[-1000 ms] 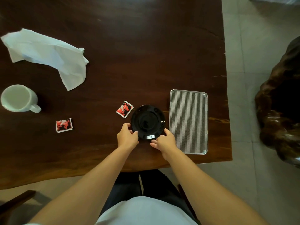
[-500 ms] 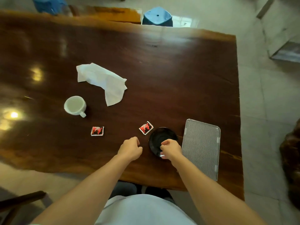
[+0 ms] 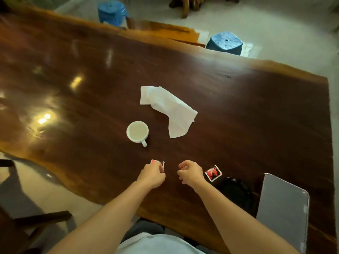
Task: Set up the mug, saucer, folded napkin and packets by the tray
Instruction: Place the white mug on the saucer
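Note:
A white mug [image 3: 137,132] stands empty mid-table with its handle toward me. Behind it to the right lies a crumpled white napkin [image 3: 168,109]. One red packet [image 3: 157,162] lies flat; my left hand [image 3: 153,174] is curled over its near edge, and whether it touches the packet is unclear. My right hand [image 3: 189,172] is loosely curled with nothing in it, just left of a second red packet [image 3: 213,172]. The black saucer [image 3: 236,191] sits behind my right forearm, beside the grey ribbed tray [image 3: 282,208] at the table's near right corner.
The dark wooden table [image 3: 91,92] ends in a wavy near edge on the left. Two blue stools [image 3: 112,11] [image 3: 224,43] stand beyond the far edge. A dark wooden chair [image 3: 36,222] is at the lower left.
Both hands have let go of the saucer and moved left and forward, toward the packets and mug. The saucer stays beside the tray. My head has tilted up, showing more of the table.

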Action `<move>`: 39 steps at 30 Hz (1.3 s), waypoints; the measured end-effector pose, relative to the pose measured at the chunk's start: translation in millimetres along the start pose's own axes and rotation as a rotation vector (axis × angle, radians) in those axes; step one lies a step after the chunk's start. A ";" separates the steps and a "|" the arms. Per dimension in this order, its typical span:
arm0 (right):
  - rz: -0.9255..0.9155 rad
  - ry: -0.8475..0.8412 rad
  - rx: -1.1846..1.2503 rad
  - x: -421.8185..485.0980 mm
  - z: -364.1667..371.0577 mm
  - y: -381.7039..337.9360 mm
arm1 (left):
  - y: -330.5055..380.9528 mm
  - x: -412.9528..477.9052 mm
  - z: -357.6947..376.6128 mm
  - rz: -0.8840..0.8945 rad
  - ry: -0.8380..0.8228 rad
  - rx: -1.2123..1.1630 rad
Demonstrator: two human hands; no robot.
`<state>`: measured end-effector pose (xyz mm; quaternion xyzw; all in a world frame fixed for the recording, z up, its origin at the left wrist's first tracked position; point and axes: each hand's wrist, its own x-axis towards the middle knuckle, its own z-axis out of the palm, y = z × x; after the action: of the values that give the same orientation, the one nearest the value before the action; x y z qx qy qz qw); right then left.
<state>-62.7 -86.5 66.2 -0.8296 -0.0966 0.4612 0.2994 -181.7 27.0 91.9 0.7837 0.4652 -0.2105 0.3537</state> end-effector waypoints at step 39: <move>-0.246 -0.016 0.009 87.4 103.5 -102.1 | -72.6 129.7 -70.9 0.044 0.097 -0.351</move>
<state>-87.5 75.7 23.3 -0.8065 -0.1979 0.4281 0.3566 -183.3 178.5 27.3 0.7292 0.4940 -0.0799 0.4668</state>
